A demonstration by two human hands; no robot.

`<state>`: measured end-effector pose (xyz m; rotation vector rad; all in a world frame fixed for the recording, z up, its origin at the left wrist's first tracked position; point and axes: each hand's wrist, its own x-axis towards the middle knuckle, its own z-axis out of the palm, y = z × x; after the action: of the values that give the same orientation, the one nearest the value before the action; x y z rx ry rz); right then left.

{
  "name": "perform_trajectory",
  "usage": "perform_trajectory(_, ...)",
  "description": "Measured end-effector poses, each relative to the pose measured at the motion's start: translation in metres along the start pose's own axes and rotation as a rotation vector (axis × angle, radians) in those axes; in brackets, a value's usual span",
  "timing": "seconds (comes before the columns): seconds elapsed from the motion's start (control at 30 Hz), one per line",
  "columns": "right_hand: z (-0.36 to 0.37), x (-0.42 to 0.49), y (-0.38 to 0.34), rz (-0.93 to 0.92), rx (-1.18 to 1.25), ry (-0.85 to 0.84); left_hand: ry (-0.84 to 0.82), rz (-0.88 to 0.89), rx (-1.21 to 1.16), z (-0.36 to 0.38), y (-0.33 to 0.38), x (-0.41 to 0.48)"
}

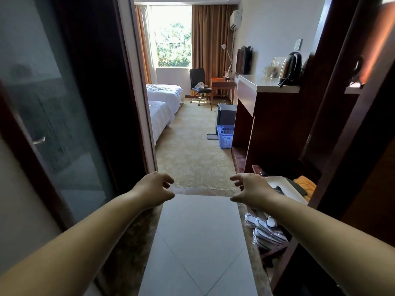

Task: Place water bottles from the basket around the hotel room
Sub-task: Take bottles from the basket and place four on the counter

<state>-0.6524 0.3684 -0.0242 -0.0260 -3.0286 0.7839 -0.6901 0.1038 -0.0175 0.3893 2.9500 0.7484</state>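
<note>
A blue plastic basket [225, 136] stands on the carpet beside the dark wooden counter, a few steps ahead in the entry hallway. Its contents are not visible from here, and I see no water bottles. Both my arms reach forward at waist height. My left hand [154, 190] is empty, fingers curled and apart. My right hand [249, 189] is likewise empty with fingers spread. Both hands hover over the tiled hallway floor, far short of the basket.
A glass bathroom door [53, 116] is on the left. On the right, a counter [267, 84] carries a kettle [291, 67] and cups; a low shelf holds packed slippers [267, 229]. Further in are two white beds [164, 103], a desk [223, 85], an office chair [198, 84] and a window.
</note>
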Motion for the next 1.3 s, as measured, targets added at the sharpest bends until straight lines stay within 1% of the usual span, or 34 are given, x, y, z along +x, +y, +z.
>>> perform_trajectory(0.2,0.000,0.089,-0.013,0.033,-0.012,0.039,-0.001,0.014,-0.005,-0.025,-0.029,0.092)
perform_trajectory(0.37,-0.002,0.161,-0.027,0.048,-0.042,0.040,-0.034,0.036,-0.036,-0.044,-0.050,0.167)
perform_trajectory(0.7,0.005,0.265,-0.039,0.059,-0.051,0.052,-0.069,0.061,-0.039,-0.053,-0.084,0.272)
perform_trajectory(1.03,-0.003,0.362,-0.009,0.052,-0.044,0.029,-0.062,0.034,-0.042,-0.040,-0.084,0.365)
perform_trajectory(1.3,-0.024,0.463,0.034,0.004,-0.051,-0.001,-0.033,0.012,-0.012,-0.032,-0.055,0.465)
